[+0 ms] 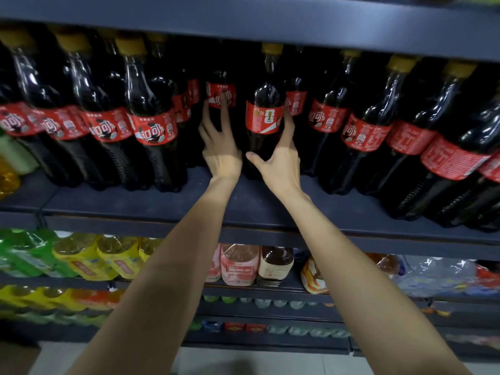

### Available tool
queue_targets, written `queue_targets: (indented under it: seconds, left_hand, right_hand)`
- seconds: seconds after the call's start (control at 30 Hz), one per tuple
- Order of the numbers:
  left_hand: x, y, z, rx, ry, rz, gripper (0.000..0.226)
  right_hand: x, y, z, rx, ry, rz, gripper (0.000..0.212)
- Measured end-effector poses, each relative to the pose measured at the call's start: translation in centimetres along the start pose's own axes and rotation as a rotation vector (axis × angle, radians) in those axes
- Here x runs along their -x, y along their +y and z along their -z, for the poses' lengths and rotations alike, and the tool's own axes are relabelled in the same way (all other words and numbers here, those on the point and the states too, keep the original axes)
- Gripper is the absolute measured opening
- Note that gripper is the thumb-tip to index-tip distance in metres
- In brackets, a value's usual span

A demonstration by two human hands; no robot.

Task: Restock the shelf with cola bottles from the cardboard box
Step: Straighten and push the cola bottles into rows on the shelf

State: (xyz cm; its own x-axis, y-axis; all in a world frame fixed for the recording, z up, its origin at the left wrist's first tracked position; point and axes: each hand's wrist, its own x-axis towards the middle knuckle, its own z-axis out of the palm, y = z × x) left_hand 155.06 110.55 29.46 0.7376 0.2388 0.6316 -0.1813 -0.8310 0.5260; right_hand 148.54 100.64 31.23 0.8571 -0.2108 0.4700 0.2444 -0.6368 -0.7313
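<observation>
A dark metal shelf [243, 209] is carrying rows of dark cola bottles [151, 115] with yellow caps and red labels. The right hand [281, 158] is cupping one upright cola bottle [266, 109], grip curled around it. The left hand [220, 147], fingers straight and spread, is touching a rear bottle [220, 85].
</observation>
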Motion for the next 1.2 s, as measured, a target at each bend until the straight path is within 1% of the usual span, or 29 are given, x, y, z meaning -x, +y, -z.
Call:
queue_targets:
  seconds: [0.1,0.17,0.27,0.37,0.43,0.47,0.53,0.6,0.77,1.0,1.2]
  left_hand:
    - [0.1,-1.4,1.4,0.11,0.011,-0.073,0.084]
    - [0.8,-1.9,2.6,0.241,0.039,-0.071,0.072]
    - [3.0,-2.0,4.1,0.36,0.005,-0.077,0.061]
    - [4.2,-2.8,4.5,0.356,-0.122,-0.064,0.063]
    - [4.2,-3.2,4.6,0.337,-0.192,-0.062,0.067]
    - [4.1,-3.3,4.7,0.329,-0.209,-0.059,0.069]
    - [4.0,-3.2,5.0,0.312,-0.217,-0.042,0.072]
    - [4.0,-3.1,5.3,0.291,-0.213,-0.017,0.072]
    - [5.0,-2.6,5.9,0.249,-0.172,0.001,0.067]
    - [5.3,-2.6,6.2,0.249,-0.191,0.0,0.069]
    - [5.3,-2.7,6.3,0.242,-0.194,0.013,0.072]
  right_hand:
    - [-0.5,-0.4,-0.4,0.102,0.044,-0.002,0.105]
    - [-0.8,-0.8,-1.1,0.175,0.056,-0.013,0.106]
    - [-1.6,-1.8,-2.6,0.188,-0.035,-0.051,0.104]
    - [-2.6,-2.4,-3.1,0.009,-0.226,-0.116,0.094]
    - [-3.1,-2.4,-2.6,-0.083,-0.332,-0.089,0.087]
    - [-3.2,-2.3,-2.4,-0.073,-0.35,-0.053,0.083]
    - [-3.3,-2.3,-2.1,-0.033,-0.336,0.011,0.077]
    - [-3.2,-2.5,-2.5,-0.04,-0.31,0.033,0.076]
    - [-3.0,-2.9,-4.4,-0.157,-0.323,0.011,0.078]
    - [-3.0,-2.9,-4.6,-0.173,-0.314,0.018,0.077]
    - [-3.1,-3.1,-4.3,-0.11,-0.317,0.03,0.081]
